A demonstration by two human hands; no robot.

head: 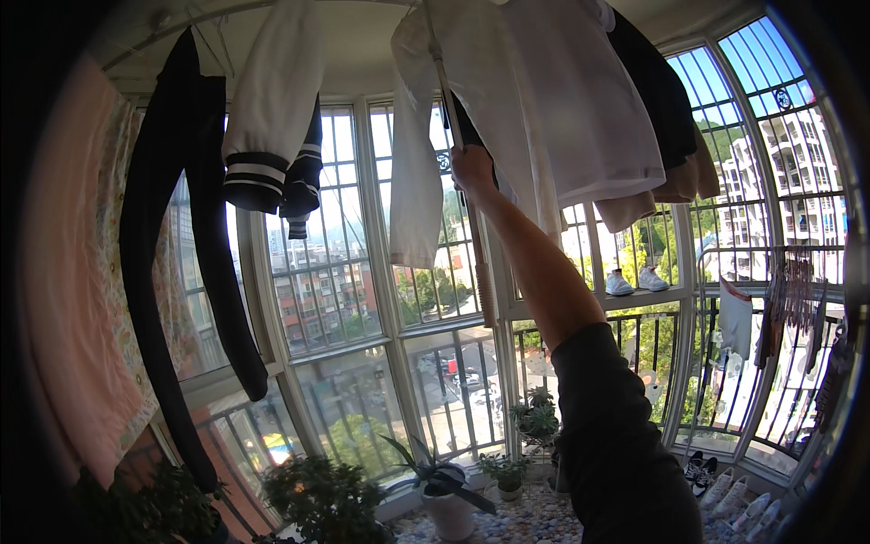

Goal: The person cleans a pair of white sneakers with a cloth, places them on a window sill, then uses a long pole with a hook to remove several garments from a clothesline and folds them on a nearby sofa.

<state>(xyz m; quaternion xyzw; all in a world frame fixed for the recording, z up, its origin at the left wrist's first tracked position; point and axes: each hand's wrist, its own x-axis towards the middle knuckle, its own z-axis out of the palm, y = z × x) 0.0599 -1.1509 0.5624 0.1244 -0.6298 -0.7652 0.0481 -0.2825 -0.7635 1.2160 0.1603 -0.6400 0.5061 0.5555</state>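
My right hand (473, 171) is raised and closed around a long clothes pole (443, 81), whose upper end reaches among the hung laundry. Below my fist the pole runs down to a ribbed handle (484, 292). White trousers (416, 170) hang just behind and beside the hand. To their right is a white shirt (584, 109), then a black garment (652, 88) and a brown one (680, 183). On the left hang black trousers (163, 143) and a jacket with white sleeves and striped cuffs (272, 102). My left hand is out of view.
Barred windows (326, 272) curve around the balcony. Potted plants (448, 510) stand along the pebble-patterned floor (506, 527). White sneakers (635, 280) rest on the sill; several shoes (724, 489) line the lower right. A pink cloth (68, 306) hangs at left, a small drying rack (768, 251) at right.
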